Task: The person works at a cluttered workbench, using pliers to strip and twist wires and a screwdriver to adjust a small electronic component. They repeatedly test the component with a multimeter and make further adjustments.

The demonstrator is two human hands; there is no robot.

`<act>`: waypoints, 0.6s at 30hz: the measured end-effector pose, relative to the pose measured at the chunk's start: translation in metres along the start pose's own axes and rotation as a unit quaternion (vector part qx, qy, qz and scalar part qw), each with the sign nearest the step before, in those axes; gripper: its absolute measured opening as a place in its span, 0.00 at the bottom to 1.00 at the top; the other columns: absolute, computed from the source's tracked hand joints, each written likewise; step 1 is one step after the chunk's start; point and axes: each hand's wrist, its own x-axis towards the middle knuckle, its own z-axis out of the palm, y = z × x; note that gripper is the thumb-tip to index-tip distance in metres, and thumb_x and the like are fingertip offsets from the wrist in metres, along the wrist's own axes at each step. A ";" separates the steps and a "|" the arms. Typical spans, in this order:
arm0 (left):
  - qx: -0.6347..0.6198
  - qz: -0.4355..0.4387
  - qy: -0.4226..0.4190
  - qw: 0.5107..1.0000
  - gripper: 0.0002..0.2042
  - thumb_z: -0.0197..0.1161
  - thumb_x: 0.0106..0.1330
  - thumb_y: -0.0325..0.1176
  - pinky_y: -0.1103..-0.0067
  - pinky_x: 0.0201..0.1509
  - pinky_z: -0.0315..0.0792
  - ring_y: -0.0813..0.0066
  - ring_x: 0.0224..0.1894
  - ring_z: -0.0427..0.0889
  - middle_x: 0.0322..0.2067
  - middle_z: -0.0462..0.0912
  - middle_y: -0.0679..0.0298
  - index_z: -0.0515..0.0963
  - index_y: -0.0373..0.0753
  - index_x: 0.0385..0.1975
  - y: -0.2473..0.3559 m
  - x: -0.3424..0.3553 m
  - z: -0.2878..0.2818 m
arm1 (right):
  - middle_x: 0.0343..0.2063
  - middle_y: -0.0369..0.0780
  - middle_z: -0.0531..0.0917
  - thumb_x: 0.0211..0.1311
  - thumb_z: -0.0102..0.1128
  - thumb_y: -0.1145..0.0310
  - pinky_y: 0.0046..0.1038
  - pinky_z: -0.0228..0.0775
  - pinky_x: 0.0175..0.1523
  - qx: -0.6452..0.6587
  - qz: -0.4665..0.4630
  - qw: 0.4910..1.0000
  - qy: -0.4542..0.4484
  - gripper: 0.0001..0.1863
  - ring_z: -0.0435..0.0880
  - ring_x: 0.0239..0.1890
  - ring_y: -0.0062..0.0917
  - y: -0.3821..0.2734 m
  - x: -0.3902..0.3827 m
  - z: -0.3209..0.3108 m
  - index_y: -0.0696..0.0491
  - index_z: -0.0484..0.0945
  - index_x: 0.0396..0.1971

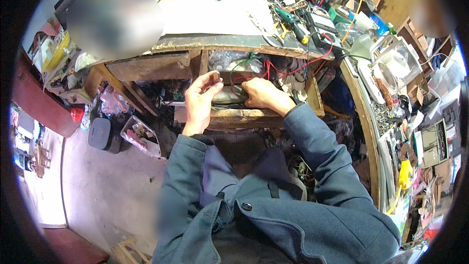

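Note:
My left hand (199, 101) is raised over the left end of an open wooden drawer (244, 116). Its thumb and fingertips are pinched together around something small that I cannot make out. Inside the drawer, my right hand (264, 95) is closed, knuckles up, beside a greyish packet or bundle (228, 95). Whatever its fingers grip is hidden beneath them. Red wires (268, 68) hang from the bench edge just behind the right hand. Clear plastic bags (228, 60) lie at the back of the drawer.
Above the drawer runs a cluttered workbench (224, 42) with a white sheet (215, 14), a green-handled tool (287, 15) and a meter-like device (321, 22). A side shelf (364, 112) full of parts bounds the right. A black bin (101, 136) and a box of scraps (141, 138) stand on the left floor.

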 end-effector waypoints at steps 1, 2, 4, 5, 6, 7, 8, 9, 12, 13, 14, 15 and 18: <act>-0.017 -0.004 -0.003 1.000 0.16 0.67 0.65 0.19 0.79 0.57 0.76 0.76 0.48 0.84 0.47 0.87 0.62 0.81 0.33 0.53 -0.001 0.000 -0.002 | 0.34 0.52 0.87 0.48 0.71 0.63 0.46 0.81 0.46 -0.016 -0.004 1.000 -0.006 0.17 0.88 0.41 0.50 -0.001 0.000 0.000 0.59 0.81 0.35; -0.034 -0.007 -0.007 0.999 0.15 0.66 0.67 0.19 0.78 0.57 0.77 0.76 0.49 0.84 0.47 0.86 0.61 0.81 0.33 0.53 -0.001 0.001 -0.003 | 0.32 0.53 0.86 0.48 0.71 0.64 0.46 0.80 0.44 -0.014 -0.003 1.000 -0.011 0.17 0.87 0.39 0.50 -0.001 0.001 -0.001 0.60 0.80 0.34; -0.057 -0.010 -0.016 0.998 0.13 0.64 0.69 0.19 0.76 0.57 0.78 0.72 0.49 0.85 0.49 0.86 0.59 0.80 0.33 0.52 -0.003 0.004 -0.004 | 0.30 0.53 0.85 0.48 0.71 0.63 0.44 0.79 0.42 0.066 -0.041 0.996 0.036 0.18 0.86 0.36 0.48 0.008 0.000 -0.012 0.60 0.79 0.35; -0.074 -0.015 -0.016 0.997 0.12 0.64 0.69 0.19 0.75 0.57 0.79 0.71 0.49 0.85 0.49 0.86 0.58 0.80 0.33 0.52 -0.001 0.003 -0.005 | 0.29 0.54 0.84 0.48 0.71 0.63 0.43 0.78 0.41 0.106 -0.062 0.991 0.055 0.19 0.86 0.34 0.47 0.006 -0.003 -0.022 0.61 0.79 0.36; -0.092 -0.020 -0.018 0.995 0.12 0.63 0.69 0.19 0.74 0.58 0.79 0.70 0.49 0.85 0.48 0.86 0.57 0.79 0.32 0.51 0.001 0.002 -0.006 | 0.24 0.49 0.82 0.49 0.72 0.66 0.39 0.75 0.35 0.178 -0.050 0.975 0.121 0.17 0.84 0.29 0.38 0.003 -0.007 -0.030 0.61 0.77 0.34; -0.109 -0.026 -0.023 0.993 0.12 0.63 0.70 0.20 0.73 0.58 0.79 0.69 0.49 0.86 0.48 0.86 0.56 0.79 0.32 0.51 0.003 0.002 -0.005 | 0.21 0.44 0.80 0.56 0.71 0.66 0.34 0.75 0.31 0.317 -0.038 0.932 0.170 0.14 0.84 0.25 0.31 0.001 -0.007 -0.031 0.59 0.76 0.31; -0.130 -0.025 -0.028 0.991 0.10 0.63 0.70 0.20 0.70 0.59 0.80 0.65 0.49 0.86 0.48 0.86 0.54 0.79 0.32 0.50 0.003 0.003 -0.005 | 0.21 0.40 0.80 0.60 0.69 0.68 0.29 0.72 0.27 0.460 -0.008 0.875 0.150 0.11 0.81 0.21 0.24 0.001 -0.009 -0.034 0.57 0.75 0.31; -0.137 -0.025 -0.026 0.990 0.10 0.63 0.70 0.20 0.69 0.59 0.80 0.65 0.49 0.86 0.48 0.86 0.54 0.78 0.32 0.49 0.002 0.003 -0.006 | 0.20 0.35 0.79 0.63 0.68 0.69 0.24 0.70 0.23 0.592 0.022 0.795 0.126 0.09 0.78 0.18 0.17 0.001 -0.012 -0.038 0.55 0.75 0.31; -0.172 -0.029 -0.025 0.984 0.10 0.63 0.71 0.20 0.67 0.60 0.81 0.63 0.49 0.86 0.46 0.86 0.54 0.78 0.32 0.49 -0.001 0.004 -0.012 | 0.23 0.33 0.81 0.65 0.66 0.73 0.20 0.66 0.18 0.719 -0.024 0.666 0.200 0.07 0.77 0.15 0.15 -0.008 -0.013 -0.045 0.52 0.74 0.34; -0.185 -0.038 -0.022 0.982 0.10 0.63 0.71 0.21 0.67 0.60 0.81 0.63 0.49 0.86 0.46 0.86 0.54 0.78 0.32 0.50 0.002 0.005 -0.010 | 0.23 0.34 0.81 0.64 0.66 0.74 0.20 0.67 0.18 0.750 -0.033 0.621 0.226 0.07 0.78 0.16 0.16 -0.007 -0.013 -0.043 0.52 0.75 0.34; -0.198 -0.047 -0.019 0.979 0.10 0.63 0.71 0.21 0.67 0.60 0.81 0.63 0.49 0.86 0.45 0.86 0.55 0.78 0.33 0.50 0.004 0.006 -0.008 | 0.26 0.37 0.84 0.64 0.66 0.75 0.20 0.70 0.18 0.775 -0.040 0.587 0.233 0.05 0.80 0.17 0.18 -0.003 -0.010 -0.041 0.54 0.77 0.36; -0.210 -0.055 -0.016 0.976 0.10 0.63 0.71 0.21 0.67 0.60 0.81 0.63 0.49 0.86 0.45 0.86 0.55 0.78 0.33 0.51 0.007 0.007 -0.006 | 0.26 0.37 0.84 0.64 0.66 0.74 0.20 0.70 0.19 0.791 -0.026 0.566 0.233 0.05 0.80 0.17 0.19 -0.001 -0.011 -0.039 0.54 0.78 0.37; -0.220 -0.072 -0.024 0.972 0.11 0.63 0.72 0.23 0.68 0.58 0.81 0.64 0.49 0.86 0.44 0.86 0.57 0.78 0.35 0.52 0.003 0.007 -0.015 | 0.27 0.40 0.86 0.64 0.68 0.74 0.19 0.73 0.20 0.819 -0.001 0.525 0.231 0.07 0.84 0.19 0.21 -0.010 -0.010 -0.045 0.56 0.79 0.40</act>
